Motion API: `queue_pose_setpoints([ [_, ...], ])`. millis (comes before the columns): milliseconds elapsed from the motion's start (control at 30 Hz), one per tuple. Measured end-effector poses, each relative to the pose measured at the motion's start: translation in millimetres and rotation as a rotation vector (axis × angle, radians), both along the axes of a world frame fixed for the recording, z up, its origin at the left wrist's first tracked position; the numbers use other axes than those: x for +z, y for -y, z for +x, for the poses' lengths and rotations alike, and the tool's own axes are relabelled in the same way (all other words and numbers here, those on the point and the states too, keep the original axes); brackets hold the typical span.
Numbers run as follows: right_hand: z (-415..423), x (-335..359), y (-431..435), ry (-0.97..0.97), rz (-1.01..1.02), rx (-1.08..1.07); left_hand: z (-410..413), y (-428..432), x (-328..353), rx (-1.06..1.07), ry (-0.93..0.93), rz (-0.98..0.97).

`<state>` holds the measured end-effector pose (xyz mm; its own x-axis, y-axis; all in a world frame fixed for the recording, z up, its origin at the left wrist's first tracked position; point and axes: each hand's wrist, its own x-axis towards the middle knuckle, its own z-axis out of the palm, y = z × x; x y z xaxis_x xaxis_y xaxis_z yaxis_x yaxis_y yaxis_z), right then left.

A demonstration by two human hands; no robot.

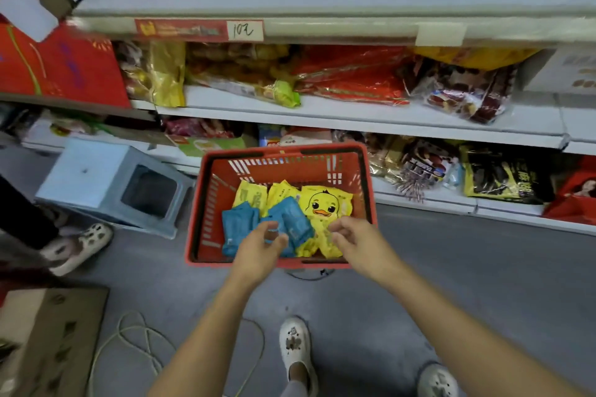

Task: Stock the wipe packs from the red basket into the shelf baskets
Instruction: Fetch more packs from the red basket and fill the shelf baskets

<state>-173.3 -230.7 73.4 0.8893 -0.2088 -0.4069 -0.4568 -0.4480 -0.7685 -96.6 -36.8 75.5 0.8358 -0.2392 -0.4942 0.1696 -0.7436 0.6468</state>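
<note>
Head view: wipe packs [292, 219] beneath both hands [351, 237].

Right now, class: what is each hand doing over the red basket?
Left hand: fingers curled above the blue packs, grip cannot be told.
Right hand: open, fingers loosely bent over the yellow duck pack, holding nothing.

Stool: a light blue plastic stool [109, 182] lies on its side on the grey floor, left of the middle.
Box: a flat brown cardboard box [53, 337] sits in the bottom left corner.
Cord: a pale cord [135, 337] loops on the floor just beside the box.
Shelves: bags of snacks [351, 74] lie on the white shelves.
Price tag: a red and white tag [198, 30] is on the top shelf edge.
</note>
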Motion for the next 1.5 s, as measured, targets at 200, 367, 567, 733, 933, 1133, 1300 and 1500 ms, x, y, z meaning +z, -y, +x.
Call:
queue_pose_setpoints([
  [200,73.0,-74.4,-70.5,-0.196,0.066,-0.085,76.3,-66.3,-72.0,-0.069,-0.063,0.234],
  [367,102.1,-132.8,-94.0,-0.354,0.053,-0.117,112.2,-76.6,-121.7,-0.330,0.042,0.331],
  [567,135.9,-172.6,-111.1,-0.360,0.051,-0.112,135.5,-79.6,-152.9,-0.535,0.091,0.526],
  [733,144.4,-189.5,-116.8,-0.349,-0.098,-0.057,139.7,-76.1,-145.4,-0.658,0.361,0.795],
  [933,130.3,-177.6,-110.4,-0.283,-0.203,-0.092,139.5,-73.9,-126.5,-0.777,0.467,0.918],
  [1133,97.2,-144.2,-88.7,-0.045,-0.120,-0.271,119.3,-70.8,-91.9,-0.510,0.433,0.489],
  [1300,56.6,-88.3,-60.2,0.193,0.023,-0.350,86.6,-40.4,-55.4,0.089,0.067,0.000],
  [1500,-9.4,-18.6,-16.4,0.410,0.126,-0.385,17.0,38.0,3.2,0.520,-0.312,-0.542],
])
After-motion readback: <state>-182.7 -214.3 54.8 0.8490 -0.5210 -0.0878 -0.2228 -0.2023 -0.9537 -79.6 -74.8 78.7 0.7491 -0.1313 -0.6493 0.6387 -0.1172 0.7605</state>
